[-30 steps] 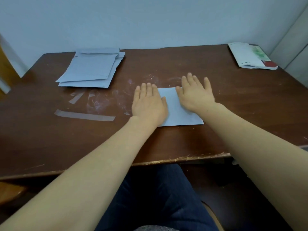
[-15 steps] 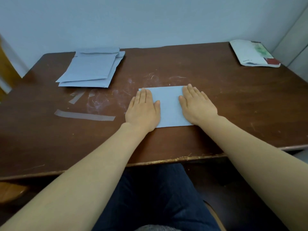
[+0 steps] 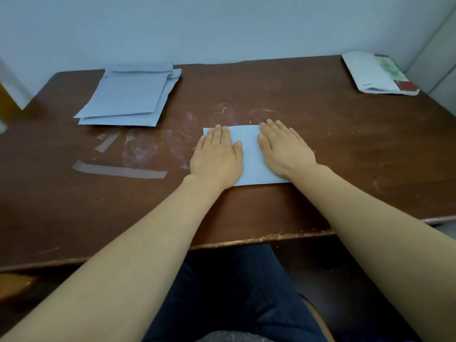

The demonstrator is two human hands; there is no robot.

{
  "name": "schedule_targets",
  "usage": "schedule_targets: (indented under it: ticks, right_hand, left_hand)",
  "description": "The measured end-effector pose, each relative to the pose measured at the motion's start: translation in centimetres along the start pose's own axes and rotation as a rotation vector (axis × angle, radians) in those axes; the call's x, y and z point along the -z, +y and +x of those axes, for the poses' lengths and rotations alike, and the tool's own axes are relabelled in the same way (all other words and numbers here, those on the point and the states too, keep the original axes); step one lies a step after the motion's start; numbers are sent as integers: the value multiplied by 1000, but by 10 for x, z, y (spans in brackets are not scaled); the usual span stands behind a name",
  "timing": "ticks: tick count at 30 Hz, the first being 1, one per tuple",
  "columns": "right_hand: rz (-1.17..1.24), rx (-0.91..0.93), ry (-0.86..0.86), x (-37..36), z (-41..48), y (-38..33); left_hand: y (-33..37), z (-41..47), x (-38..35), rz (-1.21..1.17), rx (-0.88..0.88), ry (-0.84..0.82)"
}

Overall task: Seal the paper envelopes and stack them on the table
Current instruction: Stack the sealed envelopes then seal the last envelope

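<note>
Both hands lay flat, palms down, fingers straight, on one pale blue envelope [image 3: 249, 154] at frame centre on the brown table [image 3: 345, 144]. Left hand [image 3: 216, 157] pressed the envelope's left part, right hand [image 3: 283, 150] its right part; neither gripped anything. Stack of blue envelopes [image 3: 128, 97] sat upper left, well apart. Strips of tape [image 3: 118, 170] stuck left of the hands. Booklet [image 3: 377, 72] upper right corner.

envelope [image 3: 249, 154] lies under both hands on the table [image 3: 345, 144], stack [image 3: 128, 99] far left behind.
</note>
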State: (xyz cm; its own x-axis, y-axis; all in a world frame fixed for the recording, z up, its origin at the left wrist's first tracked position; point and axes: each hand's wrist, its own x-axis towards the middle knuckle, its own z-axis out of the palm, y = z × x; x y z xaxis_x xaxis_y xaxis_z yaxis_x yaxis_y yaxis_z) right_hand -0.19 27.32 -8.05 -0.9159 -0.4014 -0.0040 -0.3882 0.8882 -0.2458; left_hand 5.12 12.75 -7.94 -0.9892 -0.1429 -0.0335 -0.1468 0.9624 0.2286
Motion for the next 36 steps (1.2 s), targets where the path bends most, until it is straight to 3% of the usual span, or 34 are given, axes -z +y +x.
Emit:
schedule_targets:
  ticks: [6,9,13,17,24,31,36]
  right_hand:
    - [22,-63,-37,17,-5,21]
    - [155,49,42,32,-23,27]
    - [395,142,-169,48,-51,22]
    - [318,168,-231,48,-52,25]
    - [150,259,-168,45,-51,25]
    - [135,194,-181,48,-51,22]
    - [439,126,-172,51,-43,24]
  left_hand:
    - [-8,-12,11,84,51,9]
    - [-1,-26,22,34,-165,80]
    - [10,-46,39,-112,-394,-155]
    - [4,-46,40,-24,-333,-267]
    - [1,-43,39,-114,-318,-189]
    - [2,-41,43,-216,-302,-138]
    - [-4,-37,46,-319,-265,-140]
